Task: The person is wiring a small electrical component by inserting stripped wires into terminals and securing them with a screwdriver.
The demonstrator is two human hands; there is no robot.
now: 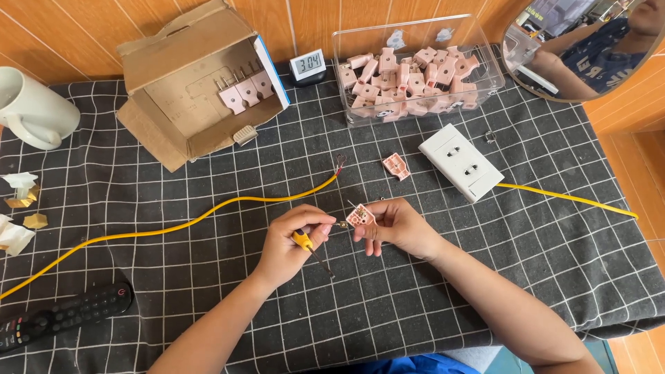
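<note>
Both hands meet over the middle of the surface, which is covered by a dark cloth with a white grid. The right hand pinches a small pink plug part between thumb and fingertips, turned so its open face looks toward the other hand, apparently to give access to its fittings. The left hand is closed around a yellow-handled screwdriver; its thumb and forefinger also appear to pinch a small metal piece right at the part, though this is too small to identify. The screwdriver's shaft points down and away from the part, so the tool seems parked in the palm rather than in use. A yellow cable runs across the cloth, its stripped end lying just beyond the hands, within easy reach. A second pink part lies loose near a white double socket, from which another yellow cable leads right. Behind, a clear plastic bin holds many like parts as stock; an open cardboard box tipped on its side shows three more. A small digital clock, a white mug, paper scraps, a remote control and a round mirror sit at the edges, well apart from the work.
</note>
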